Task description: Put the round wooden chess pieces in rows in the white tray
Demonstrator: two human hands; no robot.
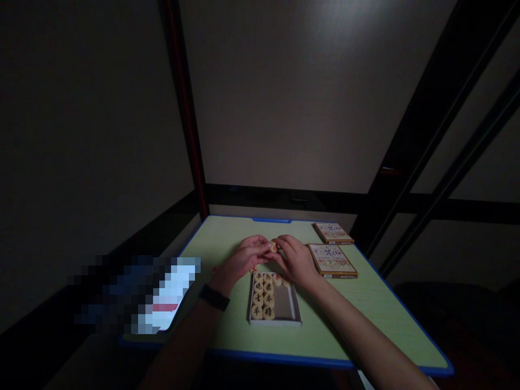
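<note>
Above the far edge of an open box tray (284,320), my two hands meet around a round Chinese chess piece (273,247) with a red character. My left hand (246,257), with a dark band at its wrist, has thumb and fingers closed on the piece. From the other side, the fingers of my right hand (294,259) close on it too. Inside the tray, black-lettered chess pieces (263,299) fill the left columns. A red-lettered piece (277,279) lies in the top row, and another beside it is partly covered by my right hand.
Two flat printed boxes (332,260) lie on the right of the green, blue-edged table (227,336). A blurred bright screen (173,295) is at the left edge. Small reddish things (214,269) show near my left wrist. A wall stands behind.
</note>
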